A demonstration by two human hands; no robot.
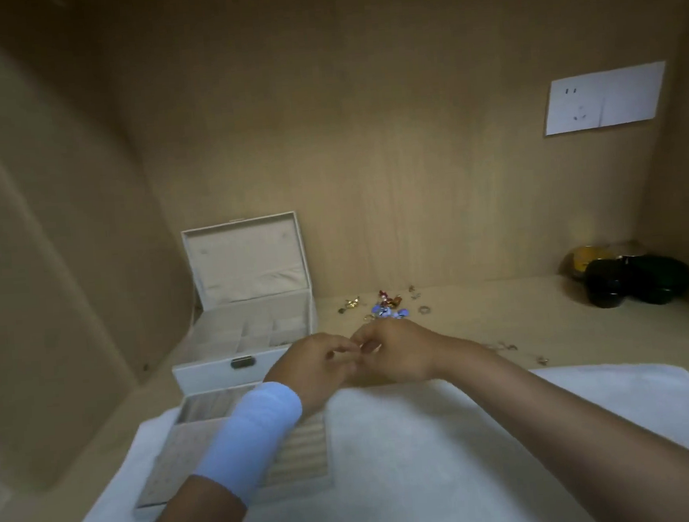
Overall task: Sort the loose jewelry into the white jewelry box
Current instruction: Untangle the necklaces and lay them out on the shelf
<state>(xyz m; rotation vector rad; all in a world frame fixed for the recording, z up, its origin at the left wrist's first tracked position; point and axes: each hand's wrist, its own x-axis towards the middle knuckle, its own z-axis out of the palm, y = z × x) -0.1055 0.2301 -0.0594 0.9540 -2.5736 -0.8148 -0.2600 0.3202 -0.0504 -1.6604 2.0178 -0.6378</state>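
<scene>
Left hand point(317, 364) and right hand point(398, 351) meet at frame centre, fingertips touching each other. Fingers of both are curled inward in a pinch-like pose. Whether a small piece sits between them: cannot tell, too small and blurred. The left wrist carries a light blue wristband point(256, 426). Both forearms enter from the bottom edge, the right one running in from the lower right corner.

The hands hover over the far edge of a white towel point(450, 457), which covers the lower middle and lower right of the frame.

A pulled-out tray point(299, 451) with ridged slots lies on the towel's left part at lower left, partly hidden under the left forearm.

The white jewelry box point(220, 371) is just left of the hands at centre left. Its lid is upright and its divided top compartments are exposed. A metal clasp shows on its front.

The loose jewelry point(386, 304) lies in a small pile on the wooden surface just above the hands, with gold, red and blue bits. A few scattered pieces point(508, 347) lie to the right of the right wrist.

At far right, near the back wall, stand dark round containers point(638, 281) with a yellow object point(579, 262) just behind them.

A wall socket plate point(604, 98) is at upper right.
</scene>
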